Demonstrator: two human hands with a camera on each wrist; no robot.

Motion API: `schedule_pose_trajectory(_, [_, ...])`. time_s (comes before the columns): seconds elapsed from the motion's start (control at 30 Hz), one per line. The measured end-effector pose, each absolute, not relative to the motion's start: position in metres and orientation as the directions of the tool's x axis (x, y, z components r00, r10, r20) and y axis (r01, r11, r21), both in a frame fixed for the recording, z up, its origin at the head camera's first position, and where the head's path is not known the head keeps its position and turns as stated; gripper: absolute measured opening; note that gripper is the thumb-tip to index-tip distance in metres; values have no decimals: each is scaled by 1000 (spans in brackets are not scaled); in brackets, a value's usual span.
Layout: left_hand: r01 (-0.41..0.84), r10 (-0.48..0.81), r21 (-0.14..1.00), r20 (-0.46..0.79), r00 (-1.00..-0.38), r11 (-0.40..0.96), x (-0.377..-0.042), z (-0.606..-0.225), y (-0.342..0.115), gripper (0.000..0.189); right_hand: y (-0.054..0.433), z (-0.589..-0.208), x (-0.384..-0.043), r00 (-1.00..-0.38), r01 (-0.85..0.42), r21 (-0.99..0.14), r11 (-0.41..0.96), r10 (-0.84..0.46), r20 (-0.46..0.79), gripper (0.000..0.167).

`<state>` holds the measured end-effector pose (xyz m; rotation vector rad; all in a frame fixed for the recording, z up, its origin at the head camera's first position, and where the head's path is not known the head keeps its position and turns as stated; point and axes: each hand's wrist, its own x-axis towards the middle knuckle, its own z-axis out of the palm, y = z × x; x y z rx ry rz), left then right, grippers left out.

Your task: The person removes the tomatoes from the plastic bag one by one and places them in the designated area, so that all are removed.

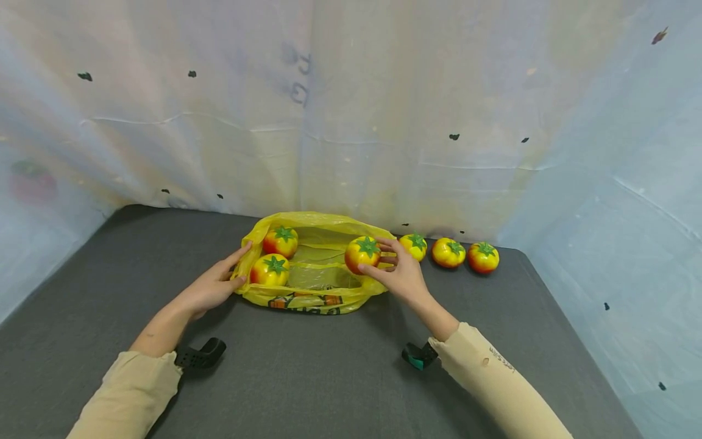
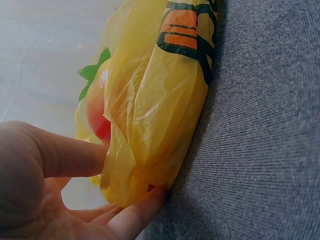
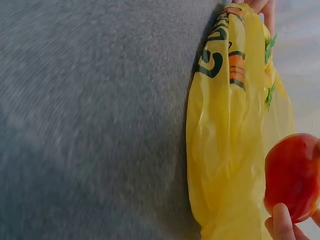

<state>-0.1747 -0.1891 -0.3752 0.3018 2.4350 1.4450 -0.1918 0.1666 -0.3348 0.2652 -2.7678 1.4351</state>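
Observation:
A yellow plastic bag (image 1: 312, 299) lies with its mouth spread wide on the dark table. Two red-and-yellow toy tomatoes with green leaf tops, one tomato (image 1: 280, 242) behind another tomato (image 1: 269, 270), sit inside at its left end. My left hand (image 1: 211, 286) holds the bag's left edge; in the left wrist view the thumb (image 2: 75, 155) is at the rim and the fingers lie lower on the plastic. Over the bag's right end, my right hand (image 1: 403, 271) grips a third tomato (image 1: 362, 255) between thumb and fingers. Its red underside shows in the right wrist view.
Right of the bag, three more tomatoes stand in a row: one tomato (image 1: 414, 245) close behind my right hand, a middle tomato (image 1: 448, 252) and an outer tomato (image 1: 483, 258). A pale sheet (image 1: 351, 152) hangs along the table's back and sides.

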Motion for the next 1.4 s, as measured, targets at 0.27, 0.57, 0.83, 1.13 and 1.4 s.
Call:
schedule_pose_trajectory(0.27, [33,327,880,-141,-934,474,-175,-377,-191,69,180,-328,-189,-987,-146,-782,605,-143,74,66])
schedule_pose_trajectory(0.57, [22,313,874,-150,-938,485,-175,-376,-189,70,195,-319,-188,-984,-176,-786,593,-139,115,66])
schedule_pose_trajectory(0.83, [14,304,868,-159,-939,496,-175,-376,-189,71,212,-313,-191,-989,-144,-779,611,-103,102,70])
schedule_pose_trajectory(1.13, [21,311,870,-154,-938,493,-175,-376,-189,71,227,-316,-190,-990,-141,-753,643,-75,121,69])
schedule_pose_trajectory(1.4, [24,307,866,-151,-939,499,-175,-376,-189,72,238,-324,-187,-993,-117,-720,684,-64,100,72])
